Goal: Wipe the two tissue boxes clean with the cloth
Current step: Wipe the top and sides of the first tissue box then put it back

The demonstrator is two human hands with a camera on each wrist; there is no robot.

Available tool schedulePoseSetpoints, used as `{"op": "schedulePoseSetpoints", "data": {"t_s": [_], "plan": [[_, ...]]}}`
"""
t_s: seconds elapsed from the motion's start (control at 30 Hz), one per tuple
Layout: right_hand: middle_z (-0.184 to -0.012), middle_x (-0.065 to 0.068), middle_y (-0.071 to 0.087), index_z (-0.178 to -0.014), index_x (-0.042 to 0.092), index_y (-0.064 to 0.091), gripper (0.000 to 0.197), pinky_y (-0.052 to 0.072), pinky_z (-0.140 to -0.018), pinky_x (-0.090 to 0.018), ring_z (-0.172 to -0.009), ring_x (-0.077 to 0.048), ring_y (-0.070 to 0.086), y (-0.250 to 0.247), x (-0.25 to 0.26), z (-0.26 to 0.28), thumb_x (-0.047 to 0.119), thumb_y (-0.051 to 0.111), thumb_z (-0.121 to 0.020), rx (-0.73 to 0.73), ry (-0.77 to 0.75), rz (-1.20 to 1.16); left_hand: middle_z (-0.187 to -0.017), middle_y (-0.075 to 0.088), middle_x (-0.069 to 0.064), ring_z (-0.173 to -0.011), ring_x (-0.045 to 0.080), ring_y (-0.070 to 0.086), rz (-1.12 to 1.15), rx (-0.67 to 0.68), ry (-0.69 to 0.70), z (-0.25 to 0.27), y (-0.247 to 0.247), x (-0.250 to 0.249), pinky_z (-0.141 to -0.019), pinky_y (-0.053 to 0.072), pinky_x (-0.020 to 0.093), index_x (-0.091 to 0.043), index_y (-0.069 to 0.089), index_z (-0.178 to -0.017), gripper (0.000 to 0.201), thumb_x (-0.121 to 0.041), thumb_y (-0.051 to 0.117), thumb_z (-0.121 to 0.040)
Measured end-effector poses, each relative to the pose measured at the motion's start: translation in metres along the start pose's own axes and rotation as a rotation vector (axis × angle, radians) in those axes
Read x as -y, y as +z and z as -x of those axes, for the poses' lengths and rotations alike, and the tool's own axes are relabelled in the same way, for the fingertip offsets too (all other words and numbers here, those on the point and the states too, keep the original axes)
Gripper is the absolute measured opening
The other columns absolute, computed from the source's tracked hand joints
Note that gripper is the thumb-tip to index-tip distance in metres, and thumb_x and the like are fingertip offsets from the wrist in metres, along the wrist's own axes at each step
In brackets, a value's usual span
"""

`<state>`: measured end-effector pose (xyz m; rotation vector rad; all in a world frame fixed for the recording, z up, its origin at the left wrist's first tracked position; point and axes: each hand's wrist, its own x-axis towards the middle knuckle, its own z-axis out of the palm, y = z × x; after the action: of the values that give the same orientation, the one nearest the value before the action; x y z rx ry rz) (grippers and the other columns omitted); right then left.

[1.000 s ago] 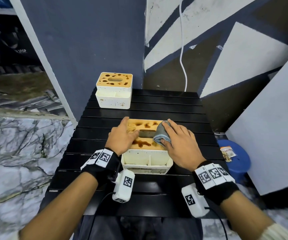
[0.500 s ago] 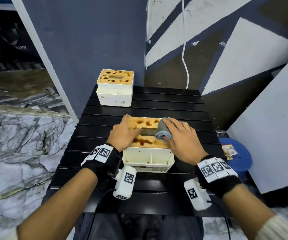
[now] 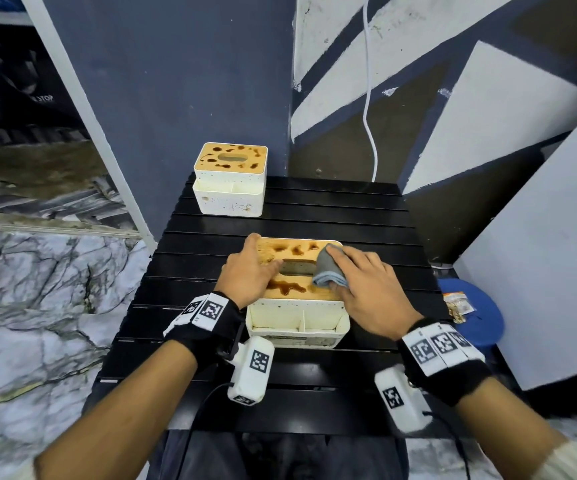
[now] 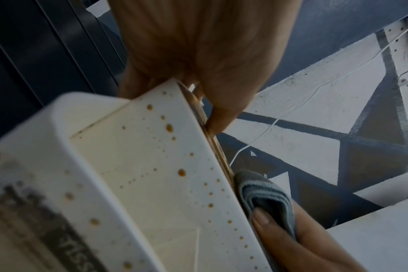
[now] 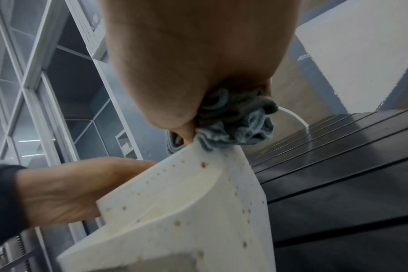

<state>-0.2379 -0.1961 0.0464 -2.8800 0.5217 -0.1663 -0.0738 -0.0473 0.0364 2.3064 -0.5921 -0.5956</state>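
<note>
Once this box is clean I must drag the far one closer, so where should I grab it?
Probably the far tissue box by its white side walls, coming over from the front and straddling it. Its wooden top carries brown puddles, and its front is a thin-lipped open tray.

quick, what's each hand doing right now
Left hand grips the near box, steadying it.
Right hand holds the cloth, pressed on top of that box.

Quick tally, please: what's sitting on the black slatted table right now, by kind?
Near tissue box plus far tissue box: 2
Grey cloth: 1
Total: 3
</note>
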Motion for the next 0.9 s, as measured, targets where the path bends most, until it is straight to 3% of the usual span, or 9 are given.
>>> {"op": "schedulePoseSetpoints", "data": {"t_s": [0.13,0.33,0.43,0.57,0.7,0.9], "plan": [[-0.151,0.006,0.027,-0.151,0.027,0.015,0.063,0.028,-0.107,-0.042,-0.13,-0.021,0.029,0.003,-0.002,-0.02,0.038,0.046,-0.096,0.013,0.042,-0.017,-0.135,0.056,0.015,-0.121,0.035,0.056,0.006,-0.004,0.003,0.003,-0.002,-0.002,-0.104,0.046,0.05,-0.028,0.026,-0.153,0.066,-0.046,0.057,-0.098],[-0.152,0.012,0.021,-0.15,0.03,0.018,0.063,0.026,-0.108,-0.039,-0.131,-0.014,0.023,0.005,0.009,0.018,0.057,0.029,-0.095,0.013,0.019,-0.078,-0.14,0.053,0.018,-0.129,0.039,0.05,-0.005,-0.024,-0.007,0.004,0.001,-0.001,-0.106,0.043,0.049,-0.029,0.023,-0.155,0.068,-0.047,0.055,-0.098],[-0.153,0.011,0.022,-0.15,0.029,0.018,0.061,0.027,-0.107,-0.038,-0.131,-0.015,0.025,0.007,0.012,0.026,0.049,0.037,-0.097,-0.005,0.017,-0.017,-0.138,0.053,0.018,-0.128,0.039,0.05,0.001,-0.018,0.0,0.005,0.0,-0.001,-0.107,0.043,0.05,-0.028,0.024,-0.155,0.067,-0.046,0.055,-0.099],[-0.152,0.007,0.025,-0.15,0.028,0.018,0.061,0.027,-0.106,-0.04,-0.13,-0.019,0.027,0.005,0.004,-0.002,0.039,0.045,-0.096,-0.023,0.035,0.0,-0.128,0.062,0.015,-0.118,0.035,0.058,-0.003,0.011,0.026,0.001,-0.002,0.0,-0.104,0.046,0.05,-0.027,0.028,-0.152,0.065,-0.045,0.057,-0.098],[-0.152,0.006,0.025,-0.15,0.028,0.018,0.062,0.026,-0.107,-0.042,-0.13,-0.02,0.027,0.004,-0.001,-0.023,0.034,0.048,-0.096,-0.016,0.059,-0.007,-0.132,0.058,0.017,-0.122,0.038,0.055,-0.004,-0.015,0.011,0.003,-0.001,-0.001,-0.105,0.045,0.05,-0.027,0.027,-0.153,0.066,-0.046,0.056,-0.098],[-0.152,0.011,0.024,-0.15,0.03,0.019,0.061,0.028,-0.105,-0.037,-0.129,-0.014,0.026,0.008,0.01,0.026,0.04,0.046,-0.096,-0.027,0.005,-0.017,-0.136,0.055,0.017,-0.127,0.039,0.051,0.013,-0.043,-0.001,0.006,0.003,-0.002,-0.107,0.043,0.049,-0.026,0.026,-0.154,0.065,-0.045,0.055,-0.099]]}}
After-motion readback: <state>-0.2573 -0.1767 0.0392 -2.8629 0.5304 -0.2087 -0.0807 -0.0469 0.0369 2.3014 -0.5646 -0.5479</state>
